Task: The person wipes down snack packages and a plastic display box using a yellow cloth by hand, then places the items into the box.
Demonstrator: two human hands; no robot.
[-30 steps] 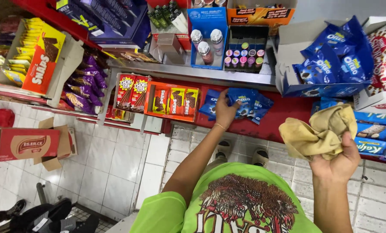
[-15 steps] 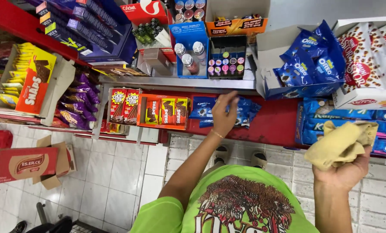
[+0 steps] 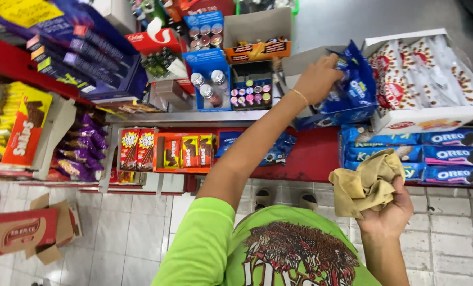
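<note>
1. Two hands are busy here. The left hand [image 3: 316,79] has climbed from the lower red shelf, where it was fingering the loose blue packets a second ago, up to the open carton of blue biscuit packets [image 3: 353,87] on the grey upper shelf [image 3: 194,115].
2. Its fingers are curled over the top of those packets — touching them, though I cannot tell whether they have closed on one.
3. The right hand [image 3: 387,212] is clenched on a crumpled tan cloth [image 3: 366,182], held low in front of the stacked blue biscuit boxes [image 3: 448,156] — much where it was before, only a little lower.
4. So the work looks to have moved up a level: the lower blue packets [image 3: 276,148] lie untouched now, and the cloth is kept ready rather than wiping anything.
5. Beside the blue carton stands a white box of red-and-white packets [image 3: 427,69]; to its left is a small tray of coloured pots [image 3: 252,95].
6. On the tiled floor [image 3: 120,233] lies a torn red cardboard box [image 3: 19,233].
</note>
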